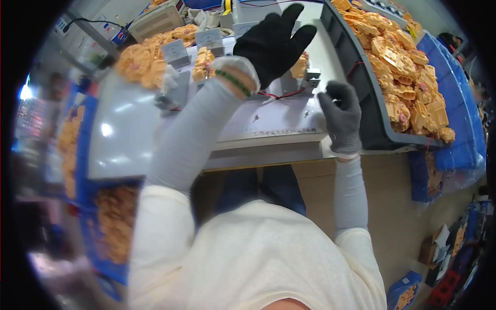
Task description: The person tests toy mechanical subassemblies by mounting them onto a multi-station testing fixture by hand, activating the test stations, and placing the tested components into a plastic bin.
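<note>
My left hand (274, 44), in a black glove, is stretched over the middle of the workbench with its fingers apart. It partly covers the fixtures and an orange plastic part (299, 67). Beside that part is a small metal clamp block (311, 77) with a red wire. My right hand (343, 116), in a grey glove, is just right of the clamp, its fingers curled in towards the thumb; what they hold, if anything, cannot be made out. Another orange part (203, 64) sits in a fixture left of my left wrist, near a metal bracket (175, 89).
A grey bin (361, 88) of orange parts (408, 67) stands at the right, beside a blue bin (460, 103). More orange parts (147, 59) are heaped at the back left. Blue crates (85, 150) with parts stand left. A beige device (155, 19) is behind.
</note>
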### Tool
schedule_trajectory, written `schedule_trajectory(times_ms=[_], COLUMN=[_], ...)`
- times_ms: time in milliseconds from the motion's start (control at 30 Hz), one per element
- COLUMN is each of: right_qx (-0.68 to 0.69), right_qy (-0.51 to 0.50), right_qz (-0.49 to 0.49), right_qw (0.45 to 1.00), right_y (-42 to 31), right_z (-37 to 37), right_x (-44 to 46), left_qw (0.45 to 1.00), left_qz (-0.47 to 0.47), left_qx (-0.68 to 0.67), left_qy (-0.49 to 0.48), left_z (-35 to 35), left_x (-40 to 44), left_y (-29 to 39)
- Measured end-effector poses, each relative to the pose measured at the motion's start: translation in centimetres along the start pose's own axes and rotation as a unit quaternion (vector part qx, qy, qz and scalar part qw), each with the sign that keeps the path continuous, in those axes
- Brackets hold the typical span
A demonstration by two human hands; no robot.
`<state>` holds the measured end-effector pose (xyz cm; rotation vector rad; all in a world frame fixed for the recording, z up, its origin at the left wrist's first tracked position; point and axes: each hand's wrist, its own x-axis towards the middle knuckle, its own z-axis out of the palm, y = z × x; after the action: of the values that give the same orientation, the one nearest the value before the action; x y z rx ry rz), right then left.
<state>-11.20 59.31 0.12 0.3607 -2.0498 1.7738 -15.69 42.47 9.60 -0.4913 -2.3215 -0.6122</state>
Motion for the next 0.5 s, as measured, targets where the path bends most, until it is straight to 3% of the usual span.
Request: schedule_trajectory(times_ms=[33,67,100,167,200,233,267,367,400,433,500], right_qx=[-0.062,-0.067,-0.085,-0.144,-0.119,-0.094,-0.075,-0.11,-0.105,-0.065,0.0], right_qy=[-0.101,-0.192,-0.214,-0.263,-0.245,-0.229,-0.233,-0.231,-0.239,-0.155,0.023], right_qz=[0.021,0.08,-0.049,-0.07,-0.035,0.006,0.046,0.095,0.089,0.099,0.096], right_qw=[0.993,0.976,0.972,0.951,0.962,0.969,0.969,0.962,0.961,0.981,0.995], right_y=[-0.6,-1.2,1.0,1.0,0.5,0.3,1.2,2.5,2.6,2.6,3.2], right_z=[-0.5,-0.7,-0.5,-0.4,-0.1,0.0,0.0,-0.4,-0.4,-0.3,-0.9], right_x=[-0.2,-0.4,-0.2,0.9,1.0,0.8,0.9,1.1,0.6,0.0,-1.3], left_qw=[0.994,0.988,0.96,0.977,0.975,0.967,0.976,0.982,0.986,0.995,0.979], left_qz=[0.029,0.051,-0.03,0.005,0.097,0.121,0.123,0.134,0.082,0.017,-0.092], left_qx=[-0.053,-0.135,-0.278,-0.213,-0.202,-0.22,-0.18,-0.116,-0.115,-0.045,-0.034], left_qy=[0.097,0.049,-0.012,-0.017,-0.002,0.032,-0.008,0.063,0.089,0.09,0.181], left_z=[-1.4,-2.5,-4.1,-5.1,-6.3,-6.4,-8.4,-11.1,-12.3,-14.0,-16.0], left_x=[-0.7,-1.5,-3.3,-7.9,-8.9,-10.5,-11.6,-14.8,-15.1,-15.5,-16.0], left_y=[0.8,0.8,2.8,3.8,3.6,3.4,3.2,-0.6,-2.0,-3.6,-8.4])
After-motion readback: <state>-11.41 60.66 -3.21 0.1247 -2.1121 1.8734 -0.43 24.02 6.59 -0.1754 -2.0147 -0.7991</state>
